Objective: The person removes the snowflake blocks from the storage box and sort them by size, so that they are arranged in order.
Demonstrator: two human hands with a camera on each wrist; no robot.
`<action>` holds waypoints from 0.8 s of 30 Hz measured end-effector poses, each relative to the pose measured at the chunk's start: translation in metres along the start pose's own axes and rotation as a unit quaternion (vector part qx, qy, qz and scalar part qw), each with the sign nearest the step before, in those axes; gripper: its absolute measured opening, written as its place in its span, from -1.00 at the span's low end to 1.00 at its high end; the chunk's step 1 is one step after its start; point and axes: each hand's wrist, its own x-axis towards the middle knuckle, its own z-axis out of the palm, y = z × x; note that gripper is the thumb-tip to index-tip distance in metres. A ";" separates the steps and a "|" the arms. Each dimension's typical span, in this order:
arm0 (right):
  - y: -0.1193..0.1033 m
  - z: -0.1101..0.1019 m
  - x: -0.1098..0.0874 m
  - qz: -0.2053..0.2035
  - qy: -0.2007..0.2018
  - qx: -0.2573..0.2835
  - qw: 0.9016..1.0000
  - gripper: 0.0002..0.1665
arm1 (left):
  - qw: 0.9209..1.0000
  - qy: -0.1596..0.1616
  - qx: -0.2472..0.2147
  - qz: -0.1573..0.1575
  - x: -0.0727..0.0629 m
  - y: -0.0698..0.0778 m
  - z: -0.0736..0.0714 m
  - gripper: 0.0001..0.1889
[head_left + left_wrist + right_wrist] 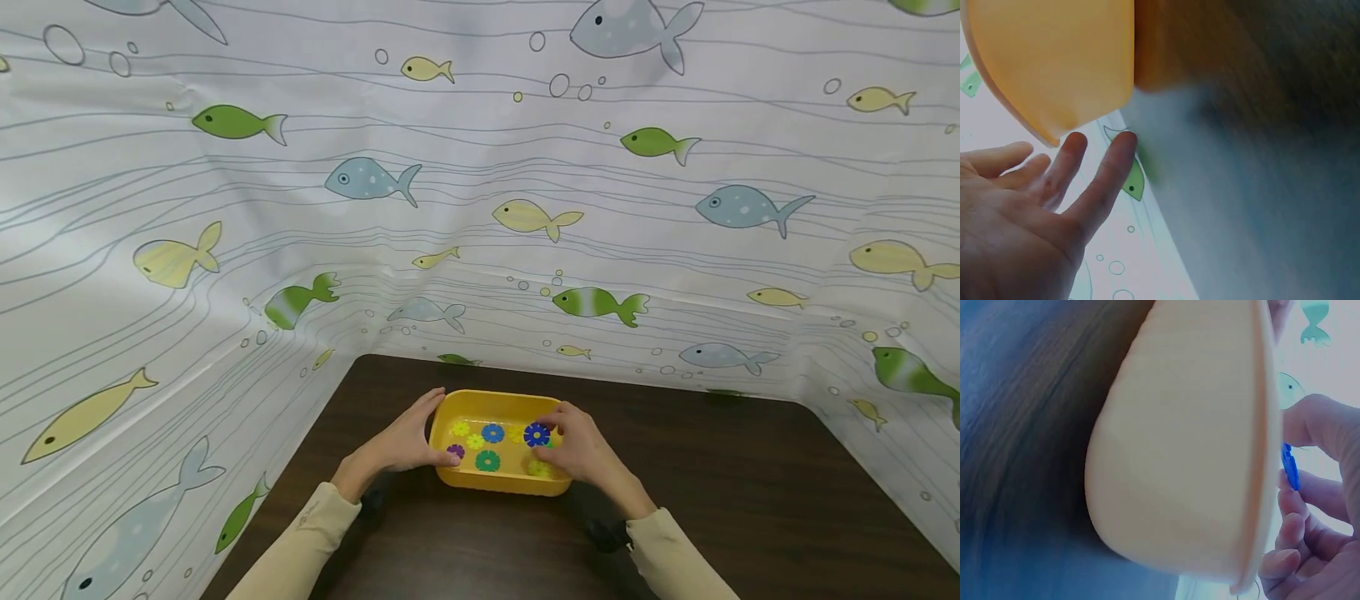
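Observation:
A yellow plastic tray [498,482] stands on the dark table with several flower-shaped discs in it. My right hand [588,454] is over its right end and pinches a dark blue disc [537,434], which shows edge-on as a blue disc [1290,466] in the right wrist view. At the left end is my left hand [401,439], thumb by the near rim. In the left wrist view its fingers [1102,190] extend loosely beside the tray's outer wall [1054,59]. A purple disc [455,451] lies near that thumb. Mid-tray are a green disc [487,461] and a lighter blue disc [492,432].
Yellow discs [461,428] lie about the tray floor, one yellow disc [538,468] below the right hand. Dark wood-grain tabletop [735,483] surrounds the tray. A white sheet [480,125] printed with fish rises behind the table and along both sides.

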 end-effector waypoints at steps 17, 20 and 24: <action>0.039 -0.019 -0.026 0.066 0.035 0.070 0.995 -0.56 | 1.000 0.008 -0.004 0.011 -0.001 -0.012 0.004 0.27; 0.050 -0.022 -0.030 0.079 0.047 0.076 0.993 -0.55 | 1.000 0.005 -0.003 0.013 0.000 -0.011 0.005 0.26; 0.063 -0.026 -0.033 0.081 0.063 0.075 0.992 -0.54 | 1.000 0.005 -0.007 0.014 0.001 -0.010 0.006 0.23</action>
